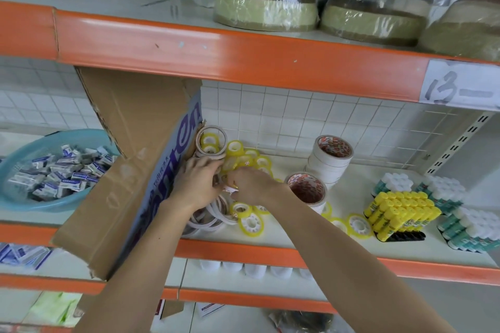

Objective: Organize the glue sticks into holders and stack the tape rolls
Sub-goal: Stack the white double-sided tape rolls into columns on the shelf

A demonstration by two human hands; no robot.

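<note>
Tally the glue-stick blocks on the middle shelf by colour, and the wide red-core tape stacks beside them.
Yellow glue block: 1
Teal glue blocks: 3, the last one cut off by the frame edge
Red-core tape stacks: 2
Total: 6

Both forearms bare, no sleeves (nor rings visible) on either grip [198, 184].

2 hands [200, 184], 1 basket [16, 159], 1 cardboard box [127, 170], 3 big wrapped rolls [266, 8], 1 label [460, 86].
</note>
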